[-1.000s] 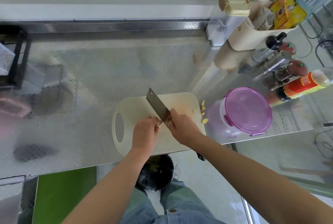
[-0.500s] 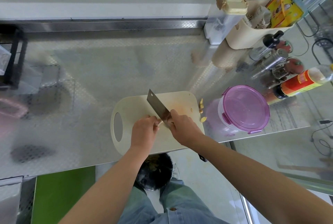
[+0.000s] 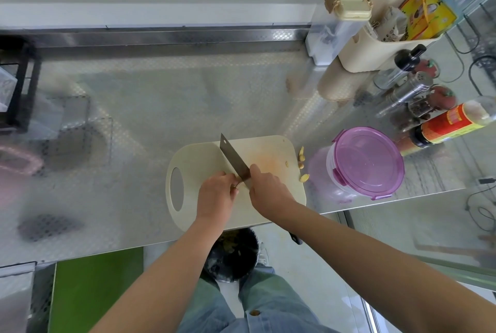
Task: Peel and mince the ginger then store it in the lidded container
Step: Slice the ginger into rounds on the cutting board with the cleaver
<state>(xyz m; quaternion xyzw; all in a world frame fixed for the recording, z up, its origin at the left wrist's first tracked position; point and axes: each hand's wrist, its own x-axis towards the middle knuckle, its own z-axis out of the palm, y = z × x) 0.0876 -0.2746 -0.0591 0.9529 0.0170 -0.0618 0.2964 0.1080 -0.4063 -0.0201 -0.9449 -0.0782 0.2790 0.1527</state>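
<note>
A cream cutting board [image 3: 198,166] lies at the counter's front edge. My right hand [image 3: 268,190] grips a cleaver [image 3: 234,158] whose blade stands edge-down on the board and points away to the left. My left hand [image 3: 216,197] has its fingers curled against the blade's left side, holding a small piece of ginger [image 3: 237,184] that is mostly hidden. Loose ginger pieces [image 3: 302,157] lie at the board's right edge. A clear round container with a purple lid [image 3: 367,162] stands shut to the right of the board.
Sauce bottles [image 3: 451,124], shakers and a beige caddy [image 3: 381,48] crowd the back right of the steel counter [image 3: 161,91]. A black bin [image 3: 232,255] sits on the floor under the board's edge. A dark rack [image 3: 18,86] stands at the far left.
Both hands stay together at the cleaver on the board with only slight shifts; the blade keeps the same angle.
</note>
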